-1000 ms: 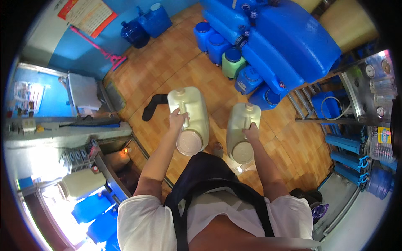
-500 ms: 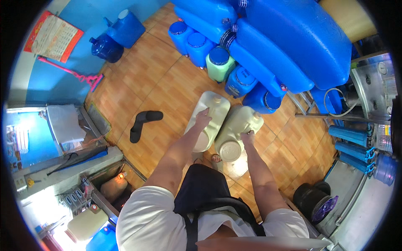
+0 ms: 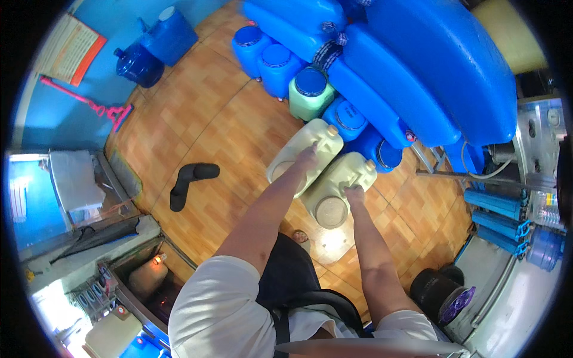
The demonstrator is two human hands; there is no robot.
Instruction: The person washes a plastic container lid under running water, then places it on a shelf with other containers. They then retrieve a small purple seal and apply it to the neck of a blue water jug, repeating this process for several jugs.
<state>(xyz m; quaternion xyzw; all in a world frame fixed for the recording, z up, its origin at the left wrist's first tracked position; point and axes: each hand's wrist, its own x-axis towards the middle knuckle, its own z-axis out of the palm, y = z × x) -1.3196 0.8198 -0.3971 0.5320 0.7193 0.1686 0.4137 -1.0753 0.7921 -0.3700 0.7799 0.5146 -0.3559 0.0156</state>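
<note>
Head view, looking down: the person carries two cream plastic jerrycans by their handles toward a cluster of containers on the wood-pattern floor [image 3: 197,119]; the left hand [image 3: 308,159] is curled shut around the handle of the left jerrycan [image 3: 301,156], the right hand [image 3: 354,194] likewise clenched on the right jerrycan [image 3: 335,186]. Both cans hang tilted, blue caps pointing away, side by side and touching or nearly so, just before the row of blue drums [image 3: 274,56]. The step in hand appears to be the setting-down of the pair (judged from their nearness to the stack); the next move would call for lowering both upright into the free floor beside the pale green drum [image 3: 310,92] without knocking it. Counted: two cream jerrycans; one pale green drum; at least five small blue drums with lids visible; several large blue tanks [image 3: 441,65] stacked behind; one black sandal [image 3: 190,182].
</note>
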